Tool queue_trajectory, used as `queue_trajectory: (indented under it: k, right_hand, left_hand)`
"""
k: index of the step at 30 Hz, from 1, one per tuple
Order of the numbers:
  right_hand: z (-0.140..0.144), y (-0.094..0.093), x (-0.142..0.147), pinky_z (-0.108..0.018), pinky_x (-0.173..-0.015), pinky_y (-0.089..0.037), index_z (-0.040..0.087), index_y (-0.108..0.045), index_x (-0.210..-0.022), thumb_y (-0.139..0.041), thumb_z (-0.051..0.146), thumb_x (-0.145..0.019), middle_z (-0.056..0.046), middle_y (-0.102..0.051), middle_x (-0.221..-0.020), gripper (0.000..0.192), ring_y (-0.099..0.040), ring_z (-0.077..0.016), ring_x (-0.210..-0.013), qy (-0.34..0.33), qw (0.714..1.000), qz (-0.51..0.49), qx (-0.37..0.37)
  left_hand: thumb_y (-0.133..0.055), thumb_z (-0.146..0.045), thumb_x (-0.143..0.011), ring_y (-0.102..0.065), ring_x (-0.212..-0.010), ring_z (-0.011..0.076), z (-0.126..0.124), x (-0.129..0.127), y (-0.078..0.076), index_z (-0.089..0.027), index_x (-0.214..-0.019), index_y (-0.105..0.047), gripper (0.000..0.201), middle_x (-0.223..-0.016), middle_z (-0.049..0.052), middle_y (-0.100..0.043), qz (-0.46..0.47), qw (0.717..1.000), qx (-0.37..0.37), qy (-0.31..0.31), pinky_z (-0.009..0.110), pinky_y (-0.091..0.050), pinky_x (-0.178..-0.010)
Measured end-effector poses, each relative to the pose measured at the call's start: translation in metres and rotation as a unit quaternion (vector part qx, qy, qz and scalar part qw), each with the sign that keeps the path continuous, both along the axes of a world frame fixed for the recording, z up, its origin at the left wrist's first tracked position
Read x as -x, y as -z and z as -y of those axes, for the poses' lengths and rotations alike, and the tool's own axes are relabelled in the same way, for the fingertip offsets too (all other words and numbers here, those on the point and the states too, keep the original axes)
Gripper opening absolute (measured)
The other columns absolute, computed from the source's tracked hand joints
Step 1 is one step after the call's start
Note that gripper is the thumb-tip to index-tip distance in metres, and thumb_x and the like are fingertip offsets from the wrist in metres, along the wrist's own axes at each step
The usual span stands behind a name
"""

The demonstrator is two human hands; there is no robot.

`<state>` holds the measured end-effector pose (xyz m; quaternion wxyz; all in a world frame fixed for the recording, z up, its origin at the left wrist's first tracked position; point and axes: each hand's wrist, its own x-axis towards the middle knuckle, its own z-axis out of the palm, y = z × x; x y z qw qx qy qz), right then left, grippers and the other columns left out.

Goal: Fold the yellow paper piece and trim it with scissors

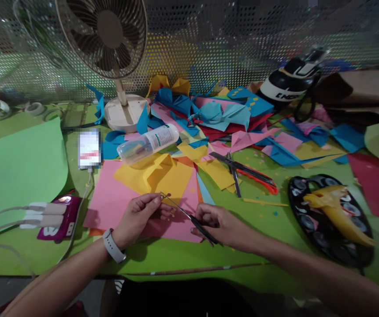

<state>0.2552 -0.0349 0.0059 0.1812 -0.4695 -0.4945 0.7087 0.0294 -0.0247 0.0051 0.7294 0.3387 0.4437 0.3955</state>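
The right hand (217, 223) has its grip closed around the black handle of a thin tool (189, 216). The tool slants up and left over the pink paper (110, 198) on the green tabletop (269, 220). The left hand (139, 214) pinches its tip.

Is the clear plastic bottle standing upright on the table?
No, the clear plastic bottle lies on its side on the coloured paper sheets, in front of the fan base.
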Motion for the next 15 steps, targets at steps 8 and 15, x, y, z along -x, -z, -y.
queue_trajectory:
  k: [8,15]
  right_hand:
    - [-0.0003,-0.0013,0.0007,-0.019,-0.046,-0.031,0.02,-0.039,-0.069,-0.079,0.051,-0.06,0.009,-0.042,-0.056,0.051,-0.043,-0.0067,-0.051,0.006,1.0,0.0,0.01]
    - [0.0,0.0073,-0.0015,-0.019,-0.045,-0.029,0.02,-0.043,-0.071,-0.078,0.05,-0.063,0.009,-0.041,-0.055,0.047,-0.041,-0.0063,-0.05,0.013,1.0,0.0,-0.014]
  left_hand:
    - [-0.068,-0.034,-0.08,-0.07,-0.071,0.0156,-0.0002,-0.0013,-0.0013,-0.012,-0.096,-0.065,0.027,-0.081,0.008,-0.074,-0.001,1.0,0.01,-0.002,0.027,-0.055,-0.071]
    - [-0.066,-0.037,-0.081,-0.071,-0.071,0.0166,-0.0006,0.0008,-0.0026,-0.014,-0.092,-0.064,0.026,-0.084,0.009,-0.074,-0.006,0.999,0.037,0.0,0.026,-0.056,-0.066]
